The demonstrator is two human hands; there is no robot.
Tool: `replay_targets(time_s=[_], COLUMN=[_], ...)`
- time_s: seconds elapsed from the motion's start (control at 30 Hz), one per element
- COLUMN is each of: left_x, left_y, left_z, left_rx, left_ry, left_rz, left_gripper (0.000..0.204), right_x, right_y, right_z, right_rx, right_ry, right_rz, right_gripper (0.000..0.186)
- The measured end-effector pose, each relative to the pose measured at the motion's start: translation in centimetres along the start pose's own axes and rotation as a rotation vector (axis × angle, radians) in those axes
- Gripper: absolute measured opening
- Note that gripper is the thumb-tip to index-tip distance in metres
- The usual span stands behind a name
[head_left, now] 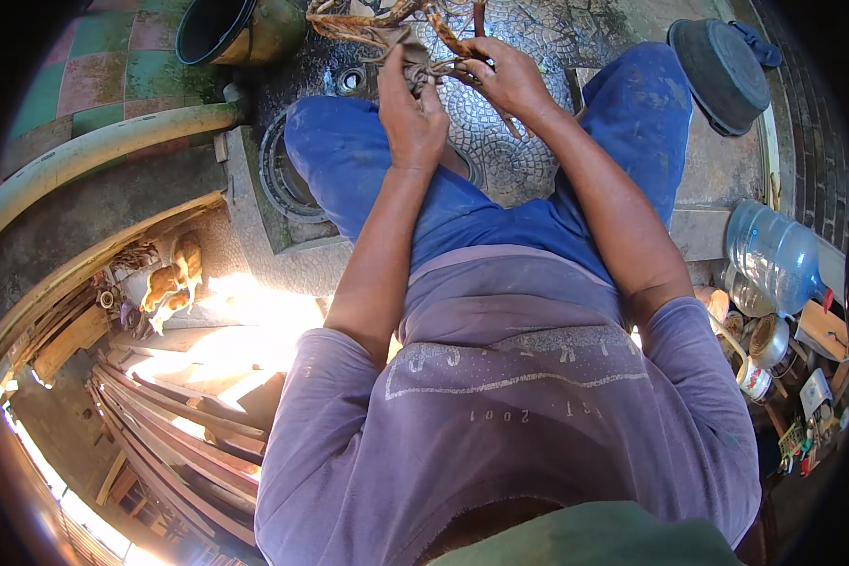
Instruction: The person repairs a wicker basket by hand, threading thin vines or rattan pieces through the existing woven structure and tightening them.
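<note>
The left hand [415,127] pinches a grey cloth [408,58] at the branching wood [442,27], held just ahead of the knees [643,80]; the right hand [514,80] grips one branch between thumb and fingers. To work well, the left should press the cloth snugly into the forks while the right steadies the wood (thin prongs look breakable). For moving, the bucket [275,36] bounds the left, the patterned paving [514,165] between the knees offers most room, and the dark tub [722,75] bounds the right.
</note>
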State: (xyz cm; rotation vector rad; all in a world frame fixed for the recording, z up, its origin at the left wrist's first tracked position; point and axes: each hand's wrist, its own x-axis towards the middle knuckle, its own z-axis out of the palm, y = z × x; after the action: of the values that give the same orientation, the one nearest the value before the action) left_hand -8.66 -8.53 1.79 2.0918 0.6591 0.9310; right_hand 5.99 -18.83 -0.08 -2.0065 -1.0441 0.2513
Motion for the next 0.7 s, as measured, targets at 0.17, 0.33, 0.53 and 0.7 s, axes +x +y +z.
replay_targets(time_s=[0.17, 0.33, 0.53, 0.7], left_x=[1.1, 1.4, 1.5, 3.0], left_y=[0.2, -2.8, -5.0, -6.0], left_z=[0.1, -0.6, 0.1, -0.8], left_rx=[0.002, -0.476, -1.237, -1.261], left_ry=[0.2, 0.04, -0.004, -0.005], left_rz=[0.001, -0.585, -0.767, -0.787], left_gripper=[0.058, 0.026, 0.024, 0.028], right_x=[-0.2, -0.6, -0.5, -0.5], right_y=[0.2, 0.4, 0.2, 0.4], right_z=[0.0, 0.1, 0.2, 0.2], right_rx=[-0.004, 0.007, -0.008, 0.002], right_ry=[0.014, 0.021, 0.013, 0.027], right_rz=[-0.015, -0.03, -0.002, -0.004], right_gripper=[0.03, 0.031, 0.031, 0.031])
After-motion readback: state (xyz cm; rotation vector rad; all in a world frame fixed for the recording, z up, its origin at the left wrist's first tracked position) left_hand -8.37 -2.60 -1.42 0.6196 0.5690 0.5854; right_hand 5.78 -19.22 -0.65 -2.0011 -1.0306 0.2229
